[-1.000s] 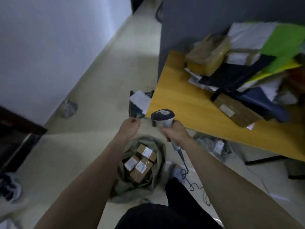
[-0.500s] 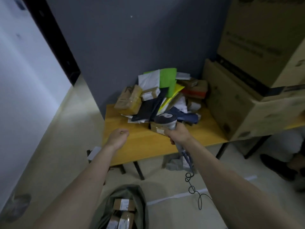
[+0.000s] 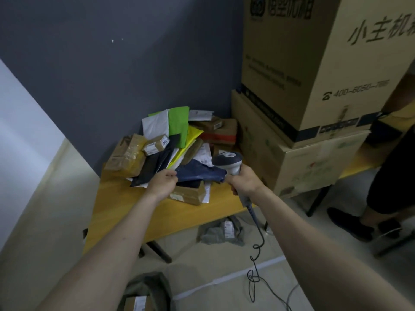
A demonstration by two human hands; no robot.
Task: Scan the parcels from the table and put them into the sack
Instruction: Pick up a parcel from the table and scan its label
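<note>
Two big cartons (image 3: 314, 70) stacked at the table's right end against the wall, so they box the parcel pile into the corner. Yellow table (image 3: 139, 212) next: front half bare, probably cleared as work space. Parcel pile (image 3: 179, 144) heaped at the back: mixed mailers and small brown boxes, overlapping too much for an exact count (I make out at least four boxes and about six soft bags). Sack (image 3: 148, 286) on the floor at the bottom edge, mouth open toward the person, at least one labelled box inside; placed there for a short drop. One grey bag (image 3: 221, 231) lies under the table.

Left hand (image 3: 162, 182) pinches the near edge of the dark blue mailer (image 3: 199, 171) on top of the pile, likely to pull it free. Right hand (image 3: 243, 181) is wrapped round the grip of the one scanner (image 3: 229, 160), head up and just beside the mailer, ready to read its label. Hands apart, mailer between them. Second person's legs at the right edge.
</note>
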